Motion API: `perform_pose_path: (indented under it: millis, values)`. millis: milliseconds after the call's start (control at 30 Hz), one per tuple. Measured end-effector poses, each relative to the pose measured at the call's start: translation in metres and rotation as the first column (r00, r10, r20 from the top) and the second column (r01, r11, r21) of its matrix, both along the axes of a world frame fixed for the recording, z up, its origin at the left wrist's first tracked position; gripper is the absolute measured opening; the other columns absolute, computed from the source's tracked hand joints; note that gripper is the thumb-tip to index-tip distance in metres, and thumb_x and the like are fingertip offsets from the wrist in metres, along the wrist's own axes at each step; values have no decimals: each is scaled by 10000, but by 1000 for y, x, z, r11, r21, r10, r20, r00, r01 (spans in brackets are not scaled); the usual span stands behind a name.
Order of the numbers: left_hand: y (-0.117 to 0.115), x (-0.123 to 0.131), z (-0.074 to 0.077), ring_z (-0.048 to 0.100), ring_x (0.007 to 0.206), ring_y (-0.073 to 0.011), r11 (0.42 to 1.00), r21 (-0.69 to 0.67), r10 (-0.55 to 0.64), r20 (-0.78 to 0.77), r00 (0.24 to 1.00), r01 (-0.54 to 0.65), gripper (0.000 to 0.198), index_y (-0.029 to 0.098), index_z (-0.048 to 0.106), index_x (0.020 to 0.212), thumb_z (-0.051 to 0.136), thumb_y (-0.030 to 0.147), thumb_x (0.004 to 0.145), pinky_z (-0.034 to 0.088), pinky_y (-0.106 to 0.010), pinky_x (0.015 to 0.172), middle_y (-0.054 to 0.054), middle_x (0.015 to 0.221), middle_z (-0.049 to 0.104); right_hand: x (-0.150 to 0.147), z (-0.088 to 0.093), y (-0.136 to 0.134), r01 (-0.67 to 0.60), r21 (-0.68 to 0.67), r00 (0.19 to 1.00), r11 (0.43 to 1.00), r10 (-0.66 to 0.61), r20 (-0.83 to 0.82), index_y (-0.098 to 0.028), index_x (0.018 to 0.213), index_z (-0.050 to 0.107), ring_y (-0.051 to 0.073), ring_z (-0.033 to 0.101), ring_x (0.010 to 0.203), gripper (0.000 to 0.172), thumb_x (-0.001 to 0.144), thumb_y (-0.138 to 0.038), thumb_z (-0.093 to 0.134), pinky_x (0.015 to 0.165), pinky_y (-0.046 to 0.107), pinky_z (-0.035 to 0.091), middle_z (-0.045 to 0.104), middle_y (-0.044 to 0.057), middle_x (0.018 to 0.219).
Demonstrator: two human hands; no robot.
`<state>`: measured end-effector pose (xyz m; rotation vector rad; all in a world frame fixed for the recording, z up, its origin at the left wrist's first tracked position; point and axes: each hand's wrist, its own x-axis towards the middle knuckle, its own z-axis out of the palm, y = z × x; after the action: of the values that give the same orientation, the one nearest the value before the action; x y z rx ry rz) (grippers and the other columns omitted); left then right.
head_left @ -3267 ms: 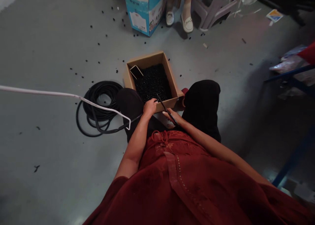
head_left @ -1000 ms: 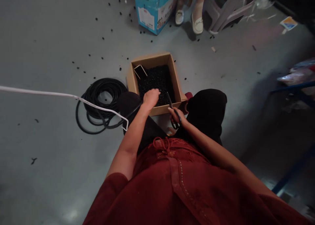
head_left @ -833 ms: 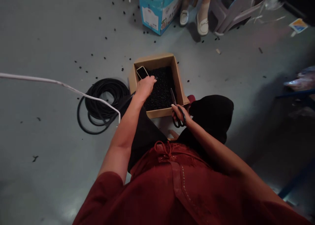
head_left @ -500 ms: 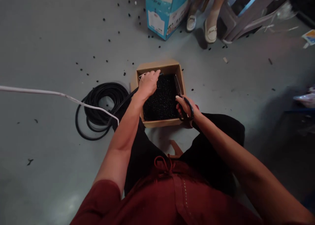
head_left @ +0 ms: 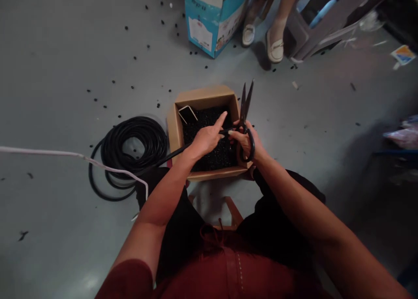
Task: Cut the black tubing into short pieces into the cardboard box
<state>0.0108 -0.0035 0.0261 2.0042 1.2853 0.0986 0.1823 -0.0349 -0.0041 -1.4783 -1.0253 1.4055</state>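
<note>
A cardboard box [head_left: 214, 175] holds many small black pieces [head_left: 212, 157] and a dark rectangular object with a light edge [head_left: 187, 114]. Over the box, my left hand [head_left: 208, 140] grips a black hose [head_left: 178, 151], index finger stretched out. The hose runs back to a coil [head_left: 133, 144] on the floor at the left. My right hand [head_left: 246, 137] holds black-handled scissors [head_left: 245, 105], their blades apart and pointing away from me. The hose's end reaches the fingers of my right hand; the exact contact is too small to tell.
Beyond the box stand a blue and white carton [head_left: 204, 24], another person's feet in light shoes [head_left: 275, 48] and a grey plastic stool [head_left: 302, 33]. Small black pieces lie scattered on the floor [head_left: 65, 50]. A whitish cord [head_left: 65, 152] crosses the left side.
My left hand has moved right and toward me, bringing the hose near my right hand. The scissors have come up out of the box and opened. The dark rectangular object is now uncovered.
</note>
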Motion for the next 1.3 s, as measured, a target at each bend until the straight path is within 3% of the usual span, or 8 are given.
perform_pose_path:
  millis: [167, 400, 533, 667, 800, 933, 1100, 1300]
  values:
    - [1, 9, -1, 647, 1158, -230, 998, 60, -1, -5, 1000, 2, 721, 239, 160, 1598, 470, 162, 951, 495, -349, 963, -124, 1335, 648, -4, -2, 16, -19, 54, 999, 998, 17, 43, -256, 1031, 490, 117, 579, 618, 391, 736, -371, 720, 614, 301, 504, 591, -44, 800]
    - [7, 9, 9, 630, 1182, -245, 989, -19, 151, 80, 985, -150, 300, 140, 600, 1233, 513, 221, 959, 468, -352, 1002, -126, 1255, 686, -4, 11, 23, 28, 47, 999, 999, -30, 44, -272, 1062, 452, 127, 568, 600, 418, 739, -359, 704, 554, 291, 492, 568, -42, 791]
    - [6, 12, 7, 645, 1119, -231, 989, -32, 147, 152, 977, -144, 212, 166, 633, 1120, 512, 230, 957, 474, -355, 970, -94, 1170, 715, 4, 13, 18, 83, 61, 993, 995, -88, 84, -276, 1060, 467, 123, 567, 596, 411, 735, -336, 711, 546, 283, 494, 566, -44, 777]
    - [6, 9, 7, 654, 1111, -220, 986, -82, 158, 212, 964, -144, 240, 170, 647, 1149, 528, 228, 949, 473, -354, 984, -85, 1172, 724, 6, 15, 20, 100, 64, 990, 993, -106, 98, -272, 1070, 473, 120, 570, 594, 413, 740, -342, 713, 546, 272, 498, 571, -47, 757]
    - [11, -4, 12, 628, 1201, -211, 983, -102, 175, 246, 953, -154, 310, 202, 670, 1222, 508, 243, 961, 450, -336, 1045, -53, 1290, 692, 3, 23, 24, -1, -42, 995, 999, 5, 96, -250, 1088, 507, 145, 622, 637, 391, 816, -490, 650, 558, 280, 518, 635, -5, 800]
    - [18, -21, 15, 626, 1217, -232, 950, -75, 310, 126, 942, -303, 344, 236, 682, 1251, 491, 305, 973, 451, -349, 1054, -29, 1297, 693, 7, 26, 20, -146, -78, 963, 986, 160, 216, -240, 1121, 556, 173, 655, 702, 433, 890, -604, 520, 606, 305, 523, 675, 42, 873]
    - [18, -38, 16, 618, 1228, -229, 930, -72, 367, 138, 920, -360, 384, 247, 650, 1305, 459, 348, 987, 457, -355, 1046, -27, 1333, 671, 11, 17, 9, -335, -141, 834, 932, 362, 417, -239, 1224, 584, 259, 682, 851, 503, 888, -607, 518, 749, 403, 523, 706, 91, 994]
    - [19, -41, 13, 669, 1042, -203, 929, -119, 366, 165, 916, -350, 370, 153, 658, 1246, 430, 243, 968, 488, -344, 974, -91, 1189, 721, 10, 6, 1, -408, -164, 809, 898, 439, 392, -233, 1269, 534, 309, 658, 1015, 535, 875, -595, 549, 859, 453, 502, 687, 119, 1140]
